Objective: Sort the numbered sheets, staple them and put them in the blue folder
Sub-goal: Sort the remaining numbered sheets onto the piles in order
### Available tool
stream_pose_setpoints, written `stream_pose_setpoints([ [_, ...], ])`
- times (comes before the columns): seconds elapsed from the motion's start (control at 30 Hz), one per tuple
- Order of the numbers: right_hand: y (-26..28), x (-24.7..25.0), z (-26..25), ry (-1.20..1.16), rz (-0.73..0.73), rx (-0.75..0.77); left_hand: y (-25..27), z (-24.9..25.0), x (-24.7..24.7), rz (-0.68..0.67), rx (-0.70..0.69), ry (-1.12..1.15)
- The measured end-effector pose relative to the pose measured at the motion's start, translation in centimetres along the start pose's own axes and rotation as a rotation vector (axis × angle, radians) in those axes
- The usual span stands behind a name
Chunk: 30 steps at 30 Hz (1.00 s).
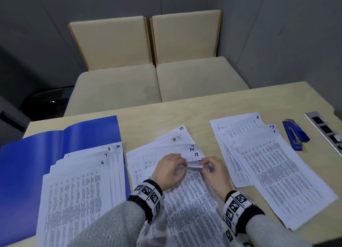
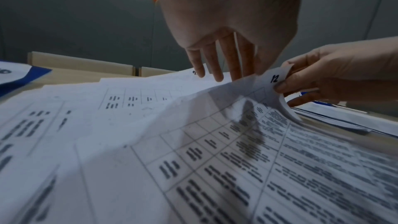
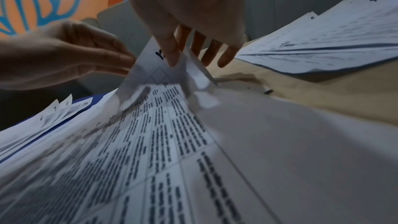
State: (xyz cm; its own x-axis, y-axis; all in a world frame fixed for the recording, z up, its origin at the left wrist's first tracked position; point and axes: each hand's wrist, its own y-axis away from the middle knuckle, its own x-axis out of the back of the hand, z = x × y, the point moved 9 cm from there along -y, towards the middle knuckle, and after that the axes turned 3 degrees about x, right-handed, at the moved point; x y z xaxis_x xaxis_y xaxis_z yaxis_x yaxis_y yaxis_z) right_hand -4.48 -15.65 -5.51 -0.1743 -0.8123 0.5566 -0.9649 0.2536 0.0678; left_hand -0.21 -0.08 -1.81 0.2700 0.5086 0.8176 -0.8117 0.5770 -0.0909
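Thin, matt white paper sheets, one corner curling. A glossy blue plastic folder. A pale, smooth wood-grain table. A blue plastic stapler with metal parts. Cream cloth chairs; a grey knit sleeve.

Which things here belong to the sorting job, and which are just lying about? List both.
Job: blue folder, left pile on it, middle pile, sheet 12 pinched by the right hand, right pile, blue stapler.
Lying about: two cream chairs, socket strip.

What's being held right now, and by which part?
Right hand pinches sheet 12 at its numbered top corner. Left hand touches its lifted edge; grip unclear.
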Motion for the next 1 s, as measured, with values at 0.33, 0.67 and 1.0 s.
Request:
stream_pose_setpoints([
  [0.33, 0.4, 0.0, 0.4, -0.120, -0.003, -0.068, -2.0, -2.6, -0.9, -0.036, 0.324, 0.097],
  [0.67, -0.3, -0.5, 1.4, 0.042, -0.018, -0.061, -1.5, -2.8, -1.5, -0.079, 0.242, 0.140],
  [1.0, -0.5, -0.5, 0.1, 0.048, -0.026, 0.003, -1.9, -2.0, 0.8, 0.036, 0.216, 0.164],
])
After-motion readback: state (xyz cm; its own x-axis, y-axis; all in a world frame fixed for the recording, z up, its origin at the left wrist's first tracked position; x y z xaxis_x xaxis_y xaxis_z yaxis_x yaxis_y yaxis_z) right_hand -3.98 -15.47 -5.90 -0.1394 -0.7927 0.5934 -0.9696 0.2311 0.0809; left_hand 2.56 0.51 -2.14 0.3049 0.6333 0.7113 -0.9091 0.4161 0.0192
